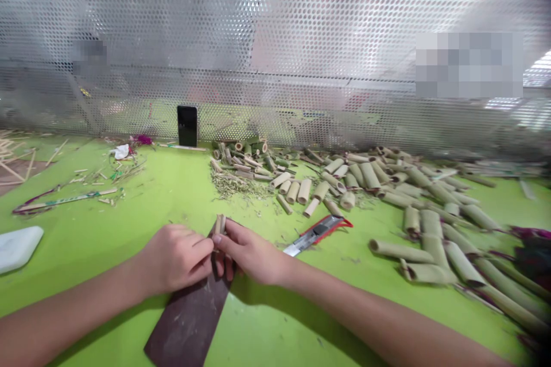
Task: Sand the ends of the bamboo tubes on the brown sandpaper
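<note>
Two hands work at the front of the bench [90, 258]. The left hand [174, 258] and right hand [252, 252] are together, their fingers closed around a short bamboo piece [220, 224], which stands roughly upright between them with its top end showing above the fingertips. Its lower part is hidden, so whether it touches the dark abrasive sheet [187, 321] lying beneath the hands cannot be told. The sheet runs from under the fingers toward the bottom of the view.

Just beyond the right hand lies a red-and-grey utility knife [321, 233], its blade extended. Farther right spreads a large heap of bamboo tubes [430, 223]. A smaller heap of bamboo pieces [245, 155] sits near the back of the bench, beside a patch of shavings [235, 186]. To the left are thin bamboo strips [64, 200] and a white pad [17, 248]. A phone [187, 126] stands upright against a perforated metal screen [275, 28].

No writing can be read; any marks on the knife are too small, and two patches on the screen are blurred.
</note>
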The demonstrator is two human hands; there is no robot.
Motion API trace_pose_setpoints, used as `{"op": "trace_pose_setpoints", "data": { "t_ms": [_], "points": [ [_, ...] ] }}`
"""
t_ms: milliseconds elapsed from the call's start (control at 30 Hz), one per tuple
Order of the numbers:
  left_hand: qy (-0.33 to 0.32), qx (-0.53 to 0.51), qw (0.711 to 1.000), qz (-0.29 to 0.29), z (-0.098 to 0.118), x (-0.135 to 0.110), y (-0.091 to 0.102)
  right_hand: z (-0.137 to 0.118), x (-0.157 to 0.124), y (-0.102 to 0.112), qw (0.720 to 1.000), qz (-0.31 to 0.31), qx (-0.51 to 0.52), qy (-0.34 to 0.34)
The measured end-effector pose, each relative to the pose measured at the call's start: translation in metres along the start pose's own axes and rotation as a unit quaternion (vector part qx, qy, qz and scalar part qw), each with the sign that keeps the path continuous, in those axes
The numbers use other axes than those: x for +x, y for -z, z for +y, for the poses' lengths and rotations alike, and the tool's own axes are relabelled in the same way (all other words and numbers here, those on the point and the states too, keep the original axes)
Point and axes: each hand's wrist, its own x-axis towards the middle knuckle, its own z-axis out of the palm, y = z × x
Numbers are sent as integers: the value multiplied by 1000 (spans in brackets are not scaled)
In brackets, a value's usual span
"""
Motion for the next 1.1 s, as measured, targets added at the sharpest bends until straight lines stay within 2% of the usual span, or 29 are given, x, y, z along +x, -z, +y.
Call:
{"op": "trace_pose_setpoints", "data": {
  "t_ms": [300, 433, 500, 600, 800, 867, 967, 1100],
  "points": [
    [-14, -24, 999, -32, -6, 2, 4, -4, -3, 1, 1000, -14, -20, -6],
    [-8, -50, 999, -21, -13, 0, 8, -7, -6, 4, 998, -18, -50, -22],
    [29, -61, 998, -10, -22, -4, 14, -7, -7, 6, 998, -19, -53, -31],
    [113, -66, 991, -24, -43, -11, 24, -8, -7, 8, 999, -23, -26, -36],
    [239, 33, 961, -132, -89, -23, 32, -5, -6, 11, 999, -40, -16, -19],
    [275, 76, 947, -147, -100, -27, 32, -3, -6, 12, 999, -43, -11, -15],
    [303, 120, 934, -147, -111, -30, 32, 0, -6, 13, 999, -46, -5, -8],
    [308, 130, 932, -141, -113, -31, 32, 1, -5, 13, 999, -44, 1, -7]
  ]
}}
